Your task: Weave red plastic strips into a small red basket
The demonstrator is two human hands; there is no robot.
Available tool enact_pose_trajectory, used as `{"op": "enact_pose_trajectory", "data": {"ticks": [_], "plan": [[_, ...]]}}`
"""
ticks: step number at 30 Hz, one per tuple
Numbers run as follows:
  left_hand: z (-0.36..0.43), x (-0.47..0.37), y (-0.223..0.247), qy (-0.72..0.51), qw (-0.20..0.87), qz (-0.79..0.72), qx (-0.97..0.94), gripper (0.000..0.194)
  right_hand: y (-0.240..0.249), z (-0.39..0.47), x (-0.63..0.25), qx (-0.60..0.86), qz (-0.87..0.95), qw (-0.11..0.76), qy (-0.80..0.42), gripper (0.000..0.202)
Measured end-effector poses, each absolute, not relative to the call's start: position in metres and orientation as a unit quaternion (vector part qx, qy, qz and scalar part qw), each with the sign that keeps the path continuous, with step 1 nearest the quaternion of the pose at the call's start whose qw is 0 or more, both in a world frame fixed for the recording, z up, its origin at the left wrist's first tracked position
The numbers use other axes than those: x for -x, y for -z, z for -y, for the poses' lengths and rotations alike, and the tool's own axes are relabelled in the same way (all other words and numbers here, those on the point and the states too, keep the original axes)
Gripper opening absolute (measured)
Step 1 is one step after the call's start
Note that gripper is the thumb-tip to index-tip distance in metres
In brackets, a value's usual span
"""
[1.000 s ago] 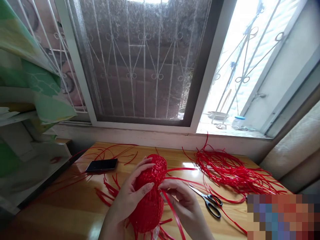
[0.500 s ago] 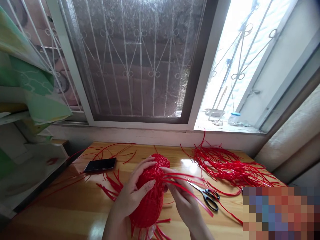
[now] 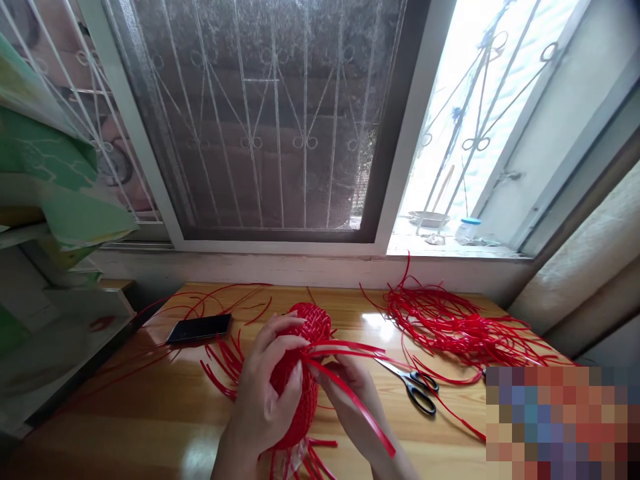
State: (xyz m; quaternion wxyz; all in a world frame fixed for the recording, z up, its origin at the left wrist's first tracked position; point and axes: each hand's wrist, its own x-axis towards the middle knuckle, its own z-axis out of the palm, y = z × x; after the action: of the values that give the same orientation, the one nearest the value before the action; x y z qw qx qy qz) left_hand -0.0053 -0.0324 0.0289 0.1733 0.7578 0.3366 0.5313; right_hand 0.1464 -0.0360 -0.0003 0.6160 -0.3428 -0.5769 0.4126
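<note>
A rounded piece woven from red plastic strips (image 3: 315,321) is held above the table, with loose strip ends sticking out at its left and bottom. My left hand (image 3: 265,387) wraps around its left side, fingers over the top and thumb on the front. On the right side, my right hand (image 3: 350,387) is closed near the weave, its fingertips at the base of several loose red strips (image 3: 363,405) that fan out to the right. Its fingertips are partly hidden behind these strips. Something clear and crinkled (image 3: 296,457) shows below the woven piece.
Black-handled scissors (image 3: 419,393) lie right of my right hand, blades toward it. A large tangle of red strips (image 3: 450,327) covers the back right of the wooden table (image 3: 145,413). A dark phone (image 3: 199,329) lies at the left among stray strips. A window (image 3: 280,247) stands behind.
The woven piece and my left hand have shifted slightly left and turned a little. My left fingers and thumb have come closer to the strips' base. The right hand has moved left with them.
</note>
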Motion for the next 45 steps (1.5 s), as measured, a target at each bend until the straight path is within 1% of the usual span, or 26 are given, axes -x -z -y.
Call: {"op": "enact_pose_trajectory", "data": {"ticks": [3, 6, 9, 10, 13, 17, 24, 29, 32, 35, 40, 45], "plan": [[0.033, 0.003, -0.029, -0.528, 0.181, -0.337, -0.758, 0.032, 0.000, 0.039, -0.144, 0.344, 0.593, 0.610, -0.398, 0.012], [0.032, 0.000, -0.029, -0.562, 0.206, -0.349, -0.721, 0.019, -0.003, 0.042, -0.145, 0.342, 0.620, 0.604, -0.366, 0.013], [0.032, -0.004, -0.031, -0.606, 0.257, -0.339, -0.672, 0.007, -0.006, 0.043, -0.147, 0.330, 0.642, 0.595, -0.352, 0.012], [0.033, -0.005, -0.031, -0.615, 0.276, -0.336, -0.658, 0.007, -0.007, 0.043, -0.147, 0.326, 0.646, 0.595, -0.349, 0.011], [0.034, -0.007, -0.033, -0.615, 0.318, -0.347, -0.632, 0.016, -0.010, 0.045, -0.148, 0.323, 0.649, 0.606, -0.326, 0.009], [0.036, -0.010, -0.033, -0.617, 0.327, -0.374, -0.611, 0.023, -0.013, 0.046, -0.147, 0.331, 0.650, 0.601, -0.326, 0.005], [0.034, -0.009, -0.033, -0.595, 0.390, -0.376, -0.593, 0.016, -0.009, 0.044, -0.146, 0.380, 0.612, 0.596, -0.355, 0.029], [0.031, -0.005, -0.030, -0.599, 0.429, -0.350, -0.579, 0.014, -0.010, 0.043, -0.145, 0.369, 0.606, 0.600, -0.370, 0.031], [0.032, -0.004, -0.031, -0.594, 0.438, -0.327, -0.590, 0.016, -0.013, 0.044, -0.146, 0.368, 0.603, 0.608, -0.363, 0.031], [0.035, -0.003, -0.032, -0.580, 0.443, -0.322, -0.603, 0.015, -0.014, 0.044, -0.148, 0.361, 0.619, 0.606, -0.344, 0.025], [0.035, -0.002, -0.031, -0.580, 0.443, -0.318, -0.605, 0.010, -0.014, 0.045, -0.151, 0.357, 0.675, 0.589, -0.263, 0.006], [0.032, 0.002, -0.027, -0.563, 0.446, -0.286, -0.634, 0.010, -0.019, 0.045, -0.164, 0.332, 0.726, 0.570, -0.193, 0.012]]}}
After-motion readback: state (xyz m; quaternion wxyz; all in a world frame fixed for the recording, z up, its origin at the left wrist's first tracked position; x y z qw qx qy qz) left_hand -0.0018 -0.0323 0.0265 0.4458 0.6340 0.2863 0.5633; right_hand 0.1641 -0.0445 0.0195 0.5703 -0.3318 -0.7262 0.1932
